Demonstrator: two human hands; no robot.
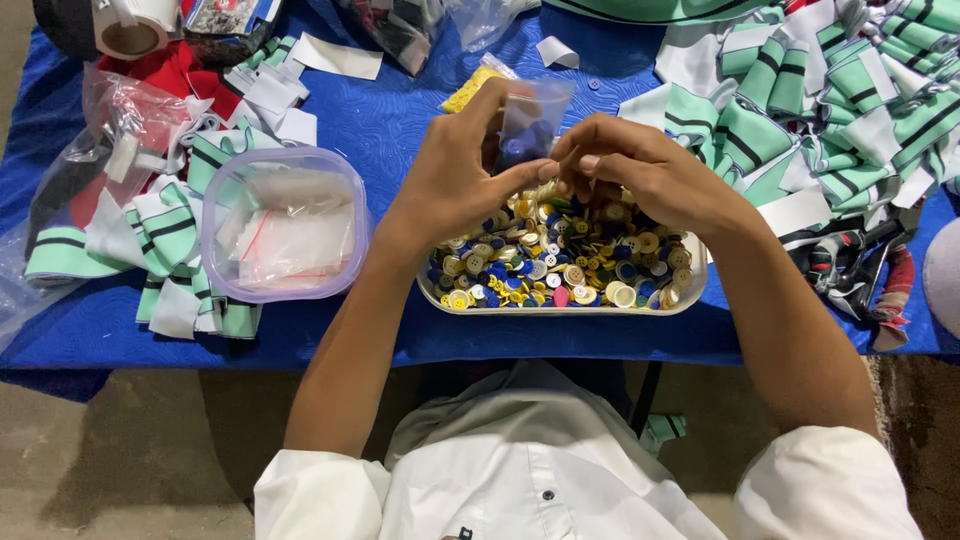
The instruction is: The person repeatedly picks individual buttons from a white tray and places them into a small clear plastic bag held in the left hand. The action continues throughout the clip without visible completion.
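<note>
- Small clear bag (533,120) with blue buttons inside, held above the tray (690,297), left hand (455,170) fingers closed on it.
- Right hand (640,170) just beside, fingers pinched together at the bag's edge; anything between them too small to tell.
- Tray on the blue bench (400,120), heaped with mixed buttons (560,265).
- Lidded tub (283,222) to the left, striped cloth pieces (820,100) to the right.

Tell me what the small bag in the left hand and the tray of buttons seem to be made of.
Small bag: thin clear plastic film, glossy; blue buttons show through it. Tray: looks like pale rigid plastic with a smooth rounded rim, though coated metal can't be ruled out. Buttons: likely hard plastic, shiny, in yellow, blue and white.
</note>
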